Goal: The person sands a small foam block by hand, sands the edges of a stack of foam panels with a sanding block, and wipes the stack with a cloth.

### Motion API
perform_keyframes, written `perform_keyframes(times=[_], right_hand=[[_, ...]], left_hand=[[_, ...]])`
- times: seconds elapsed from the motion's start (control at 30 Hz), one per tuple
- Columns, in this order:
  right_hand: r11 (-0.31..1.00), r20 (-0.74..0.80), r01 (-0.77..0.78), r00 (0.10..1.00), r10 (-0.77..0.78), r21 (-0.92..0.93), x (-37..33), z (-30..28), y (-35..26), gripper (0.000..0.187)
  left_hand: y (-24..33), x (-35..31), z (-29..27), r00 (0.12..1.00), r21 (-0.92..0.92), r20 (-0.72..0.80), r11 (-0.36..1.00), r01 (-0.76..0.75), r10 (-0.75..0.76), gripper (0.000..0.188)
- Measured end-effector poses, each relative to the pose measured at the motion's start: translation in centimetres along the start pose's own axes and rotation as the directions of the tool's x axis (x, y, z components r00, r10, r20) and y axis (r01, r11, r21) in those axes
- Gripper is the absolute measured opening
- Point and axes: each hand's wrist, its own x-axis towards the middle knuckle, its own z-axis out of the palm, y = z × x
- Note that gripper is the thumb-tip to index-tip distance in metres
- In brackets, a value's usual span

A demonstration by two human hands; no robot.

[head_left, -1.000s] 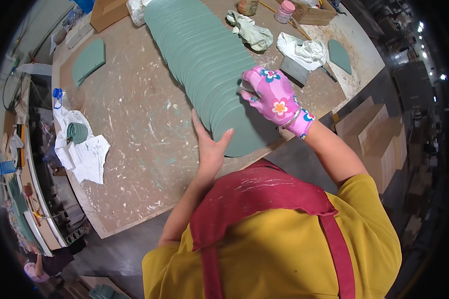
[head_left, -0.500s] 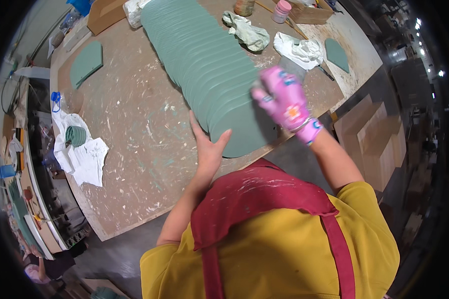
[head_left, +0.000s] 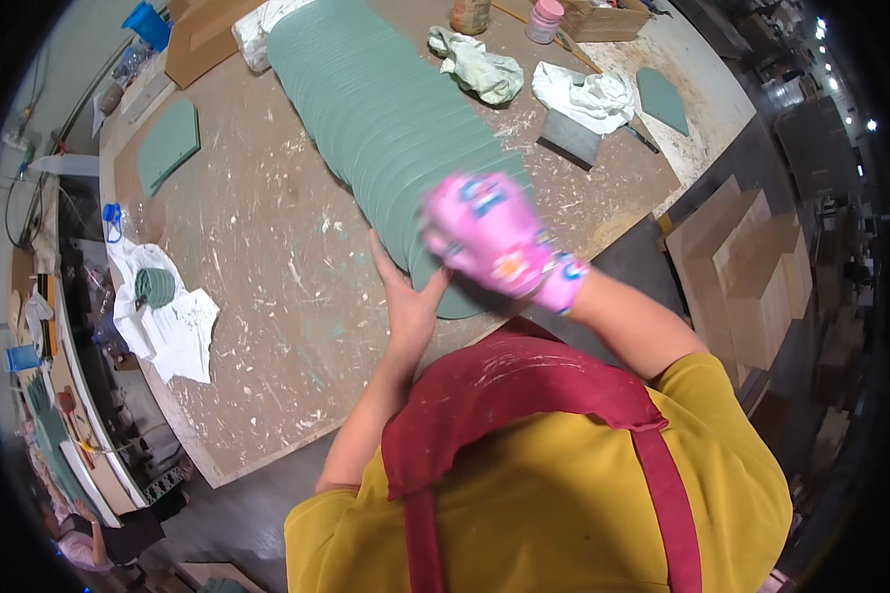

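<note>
A long row of overlapping green rounded panels (head_left: 376,128) runs away from me across the table. At its near left edge, my left hand (head_left: 407,296) grips the closest green panel, with the thumb at the upper face and the index finger stretched along the side. My right hand (head_left: 489,237), in a pink patterned glove, lies over the top of this panel. Its fingers are curled and blurred by motion. Whatever the gloved palm holds, if anything, stays hidden.
A grey block (head_left: 569,138) lies right of the row beside white cloths (head_left: 585,96). Loose green panels lie left (head_left: 171,143) and far right (head_left: 663,99). A cloth with a green roll (head_left: 154,287) is at left. A wooden frame (head_left: 737,267) stands beyond the right edge.
My gloved right hand has swept left and nearer to me, over the closest panel. This uncovers the grey block. My left hand stays at the panel's edge.
</note>
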Motion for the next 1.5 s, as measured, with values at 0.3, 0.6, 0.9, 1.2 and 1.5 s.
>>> perform_keyframes(times=[0.3, 0.6, 0.9, 1.2, 1.5], right_hand=[[0.910, -0.016, -0.365, 0.929, 0.369, -0.198, -1.2, -5.2, 8.5, 0.026], [0.888, 0.142, -0.320, 0.913, 0.382, -0.329, 1.6, -4.3, 10.3, 0.024], [0.972, 0.058, -0.164, 0.983, 0.176, -0.171, 0.8, -3.7, 11.4, 0.032], [0.984, 0.051, -0.095, 0.993, 0.103, -0.148, 0.9, -4.0, 12.1, 0.045], [0.988, 0.074, -0.124, 0.989, 0.131, -0.088, 3.6, -2.7, 12.6, 0.042]], left_hand=[[-0.2, -0.4, 0.1, 1.000, -0.049, -0.021, 0.999, 0.002, -0.003, 0.106], [0.2, -0.5, -0.1, 0.999, -0.063, -0.027, 0.998, 0.017, -0.018, 0.105], [1.0, -0.5, 0.2, 1.000, -0.131, 0.006, 0.991, 0.030, -0.029, 0.104], [0.9, -0.4, 0.1, 0.997, -0.096, -0.010, 0.992, 0.076, -0.077, 0.105], [0.2, -0.3, -0.1, 0.995, -0.083, -0.023, 0.992, 0.096, -0.099, 0.110]])
